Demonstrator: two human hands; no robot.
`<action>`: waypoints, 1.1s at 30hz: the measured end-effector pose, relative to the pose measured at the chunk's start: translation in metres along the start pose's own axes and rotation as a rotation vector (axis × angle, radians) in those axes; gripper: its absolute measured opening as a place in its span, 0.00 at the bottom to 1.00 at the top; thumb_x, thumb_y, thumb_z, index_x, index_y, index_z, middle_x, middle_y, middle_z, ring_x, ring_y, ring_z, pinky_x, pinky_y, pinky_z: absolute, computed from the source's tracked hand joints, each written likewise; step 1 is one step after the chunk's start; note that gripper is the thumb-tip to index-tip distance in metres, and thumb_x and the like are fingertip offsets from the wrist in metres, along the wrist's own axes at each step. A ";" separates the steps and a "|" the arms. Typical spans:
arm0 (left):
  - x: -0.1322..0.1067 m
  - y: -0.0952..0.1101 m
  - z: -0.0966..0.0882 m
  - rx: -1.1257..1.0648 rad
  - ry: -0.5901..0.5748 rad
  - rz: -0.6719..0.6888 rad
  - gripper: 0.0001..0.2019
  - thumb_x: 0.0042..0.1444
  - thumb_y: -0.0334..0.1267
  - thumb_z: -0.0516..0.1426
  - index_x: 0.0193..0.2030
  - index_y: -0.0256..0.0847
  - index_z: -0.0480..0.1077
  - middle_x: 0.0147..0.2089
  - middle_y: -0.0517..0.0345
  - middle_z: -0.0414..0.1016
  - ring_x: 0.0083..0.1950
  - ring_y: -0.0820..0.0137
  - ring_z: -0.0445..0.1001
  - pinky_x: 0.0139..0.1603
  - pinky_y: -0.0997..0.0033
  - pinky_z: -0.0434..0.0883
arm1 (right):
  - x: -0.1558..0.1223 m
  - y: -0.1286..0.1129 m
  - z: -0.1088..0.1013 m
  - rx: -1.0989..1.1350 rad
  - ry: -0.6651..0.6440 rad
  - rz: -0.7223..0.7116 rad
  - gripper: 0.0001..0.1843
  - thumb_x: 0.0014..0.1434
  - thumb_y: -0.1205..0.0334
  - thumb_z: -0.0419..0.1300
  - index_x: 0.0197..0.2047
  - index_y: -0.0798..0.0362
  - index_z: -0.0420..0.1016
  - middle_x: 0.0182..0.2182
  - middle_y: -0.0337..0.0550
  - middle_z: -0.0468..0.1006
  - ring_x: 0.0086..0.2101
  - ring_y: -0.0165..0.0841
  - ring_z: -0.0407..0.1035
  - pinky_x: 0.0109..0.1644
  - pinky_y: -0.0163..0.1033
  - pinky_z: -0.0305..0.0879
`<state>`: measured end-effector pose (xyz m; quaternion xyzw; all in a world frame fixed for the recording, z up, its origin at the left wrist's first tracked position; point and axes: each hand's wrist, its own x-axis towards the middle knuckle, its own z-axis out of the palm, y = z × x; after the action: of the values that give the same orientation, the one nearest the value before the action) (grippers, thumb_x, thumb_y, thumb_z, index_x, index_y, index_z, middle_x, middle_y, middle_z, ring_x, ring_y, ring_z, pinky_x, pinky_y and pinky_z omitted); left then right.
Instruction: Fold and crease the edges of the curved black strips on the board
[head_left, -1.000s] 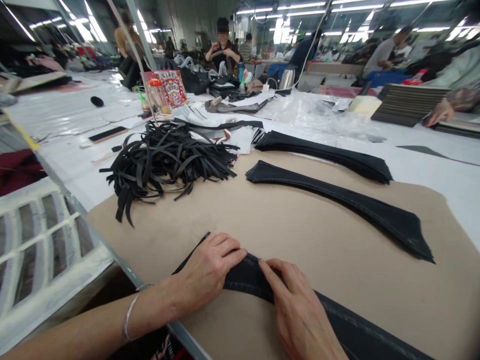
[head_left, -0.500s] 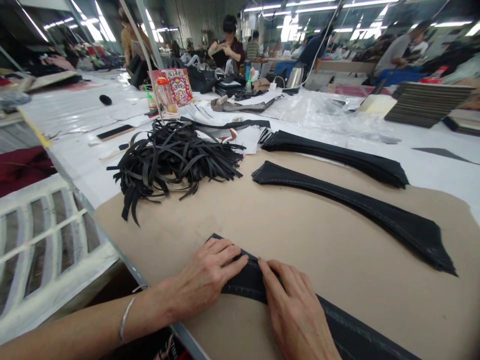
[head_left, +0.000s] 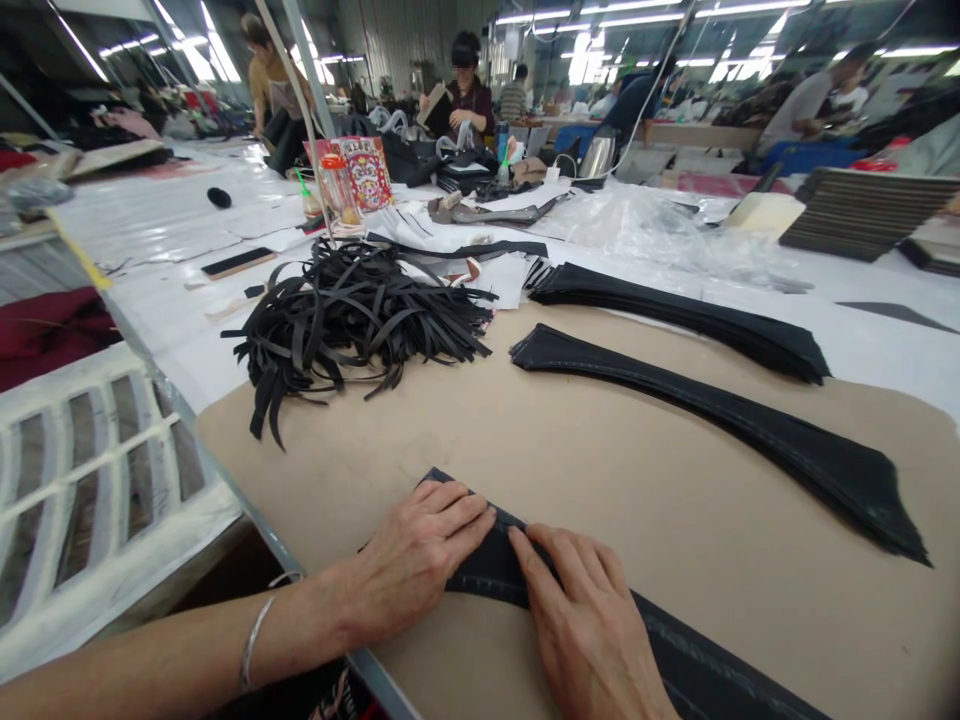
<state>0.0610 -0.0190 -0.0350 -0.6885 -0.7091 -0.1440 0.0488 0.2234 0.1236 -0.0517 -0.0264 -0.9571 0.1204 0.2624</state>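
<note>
A long black leather-like strip (head_left: 701,650) with a pale line near its edge lies slantwise on the beige board (head_left: 420,415). My left hand (head_left: 420,545) rests across its far left end, fingers laid close together on the upper surface. Just to the right, my right hand (head_left: 589,610) presses the same strip with extended fingers, the index fingertip on the upper edge. Both palms face down, and the thumb of my right hand is hidden. Beyond my hands lie a nearer stack of similar black strips (head_left: 697,405) and a farther stack (head_left: 682,312).
A tangled heap of narrow black straps (head_left: 360,320) lies at the board's back left. Behind it stand a red patterned box (head_left: 365,172) and an orange-lidded jar (head_left: 339,185). A white slatted rack (head_left: 90,490) is beyond the table's left edge. Co-workers are in the background.
My right index finger has shifted slightly left and down along the strip. My left hand stays nearly in place. A background person now holds a flat piece raised. The view has shifted slightly.
</note>
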 end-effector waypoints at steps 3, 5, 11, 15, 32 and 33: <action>-0.001 0.000 0.001 0.004 -0.020 0.004 0.18 0.62 0.26 0.48 0.57 0.34 0.67 0.54 0.48 0.72 0.53 0.63 0.66 0.54 0.61 0.68 | -0.003 0.000 0.001 -0.012 -0.017 -0.001 0.23 0.60 0.78 0.44 0.54 0.59 0.70 0.46 0.51 0.73 0.45 0.41 0.65 0.50 0.46 0.56; -0.002 -0.001 0.002 0.008 -0.027 0.012 0.19 0.62 0.26 0.48 0.58 0.34 0.66 0.55 0.48 0.72 0.54 0.63 0.66 0.54 0.60 0.67 | -0.004 0.000 0.002 -0.012 -0.022 0.007 0.23 0.60 0.77 0.45 0.54 0.60 0.70 0.46 0.51 0.73 0.45 0.41 0.65 0.50 0.47 0.56; -0.004 -0.002 0.002 0.034 -0.021 0.036 0.20 0.62 0.27 0.48 0.60 0.40 0.65 0.55 0.49 0.70 0.54 0.62 0.66 0.53 0.60 0.67 | -0.002 0.000 0.002 -0.046 -0.005 0.022 0.23 0.58 0.77 0.46 0.53 0.60 0.71 0.46 0.51 0.74 0.44 0.42 0.65 0.50 0.48 0.55; -0.005 -0.002 0.002 0.075 -0.002 0.038 0.20 0.62 0.27 0.49 0.59 0.42 0.67 0.56 0.49 0.70 0.54 0.62 0.66 0.54 0.60 0.66 | -0.002 -0.002 0.002 -0.075 -0.005 0.054 0.24 0.55 0.78 0.47 0.53 0.56 0.71 0.46 0.48 0.75 0.44 0.40 0.66 0.50 0.47 0.55; -0.005 0.002 0.001 0.044 -0.096 -0.023 0.21 0.63 0.28 0.48 0.62 0.42 0.63 0.60 0.54 0.67 0.58 0.60 0.61 0.57 0.60 0.60 | 0.001 -0.007 -0.003 -0.216 -0.078 0.072 0.26 0.48 0.77 0.52 0.51 0.59 0.72 0.46 0.48 0.75 0.43 0.41 0.64 0.47 0.50 0.55; -0.005 0.002 0.001 0.029 -0.099 -0.016 0.21 0.63 0.28 0.48 0.62 0.42 0.62 0.59 0.54 0.69 0.57 0.61 0.61 0.56 0.60 0.60 | 0.003 -0.007 -0.004 -0.214 -0.086 0.063 0.25 0.48 0.77 0.52 0.50 0.59 0.72 0.45 0.47 0.75 0.42 0.41 0.64 0.47 0.49 0.55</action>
<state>0.0629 -0.0232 -0.0370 -0.6883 -0.7182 -0.0998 0.0225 0.2228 0.1182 -0.0457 -0.0794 -0.9735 0.0268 0.2127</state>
